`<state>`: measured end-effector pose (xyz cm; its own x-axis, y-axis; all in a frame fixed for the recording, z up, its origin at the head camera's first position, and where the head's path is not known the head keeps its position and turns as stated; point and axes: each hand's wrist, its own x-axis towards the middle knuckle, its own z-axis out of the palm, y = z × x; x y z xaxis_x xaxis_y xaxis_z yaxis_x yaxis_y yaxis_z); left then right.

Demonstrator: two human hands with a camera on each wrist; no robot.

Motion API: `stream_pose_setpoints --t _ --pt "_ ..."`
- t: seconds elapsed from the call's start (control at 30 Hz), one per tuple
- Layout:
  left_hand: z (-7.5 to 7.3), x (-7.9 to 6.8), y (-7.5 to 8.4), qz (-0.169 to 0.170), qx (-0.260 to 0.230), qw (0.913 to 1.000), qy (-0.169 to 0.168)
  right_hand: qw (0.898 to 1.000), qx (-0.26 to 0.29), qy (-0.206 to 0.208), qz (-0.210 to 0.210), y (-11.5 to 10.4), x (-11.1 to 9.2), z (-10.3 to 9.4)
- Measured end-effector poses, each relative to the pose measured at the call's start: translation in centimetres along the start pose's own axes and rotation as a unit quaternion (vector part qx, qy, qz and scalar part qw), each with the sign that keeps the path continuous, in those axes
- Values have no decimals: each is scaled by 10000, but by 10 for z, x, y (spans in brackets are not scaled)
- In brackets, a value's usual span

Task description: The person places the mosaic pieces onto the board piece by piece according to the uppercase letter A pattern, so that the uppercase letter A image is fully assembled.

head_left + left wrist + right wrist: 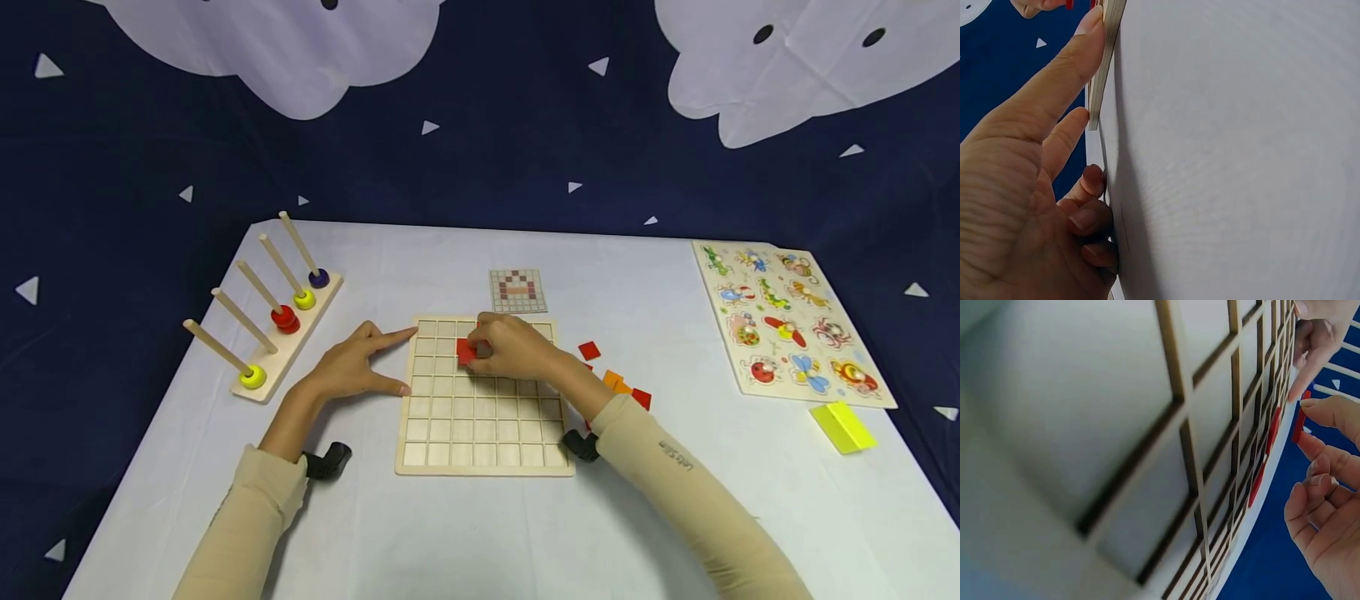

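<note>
A square wooden grid board [486, 470] lies flat in the middle of the table. My left hand [354, 367] touches the board's left edge with thumb and index finger stretched out; the other fingers curl loosely in the left wrist view. Over the upper part of the grid, my right hand [517, 348] pinches a red square tile [1302, 417] between thumb and finger, held above the board. Red tiles [1274, 430] sit in the grid beneath, partly hidden by the right hand in the head view. Behind the board lies a small pattern card [517, 292].
Loose red tiles [589, 350] and orange tiles [612, 380] lie right of the board, partly behind the right forearm. A wooden peg stand [288, 346] with coloured rings is at left. At right are an insect picture board [795, 325] and a folded yellow paper [843, 427].
</note>
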<state>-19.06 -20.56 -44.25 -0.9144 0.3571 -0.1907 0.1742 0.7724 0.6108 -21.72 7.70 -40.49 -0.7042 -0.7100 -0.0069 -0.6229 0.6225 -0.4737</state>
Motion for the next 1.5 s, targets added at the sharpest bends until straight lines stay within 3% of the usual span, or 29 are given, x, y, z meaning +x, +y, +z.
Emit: stream_pose_setpoints --t 0.5,0.9,1.17,1.5 --pt "-1 0 0 3 -17 10000 -10 9982 -533 -42 -278 -16 13 13" --pt "0 0 -2 -28 -37 10000 1 9953 -927 -253 -87 -20 19 22" --pt "0 1 -2 -26 -66 10000 1 9962 -861 -104 -48 -23 19 23" --pt "-1 1 0 -99 -78 9999 -64 9971 -732 -201 -36 -24 18 20"
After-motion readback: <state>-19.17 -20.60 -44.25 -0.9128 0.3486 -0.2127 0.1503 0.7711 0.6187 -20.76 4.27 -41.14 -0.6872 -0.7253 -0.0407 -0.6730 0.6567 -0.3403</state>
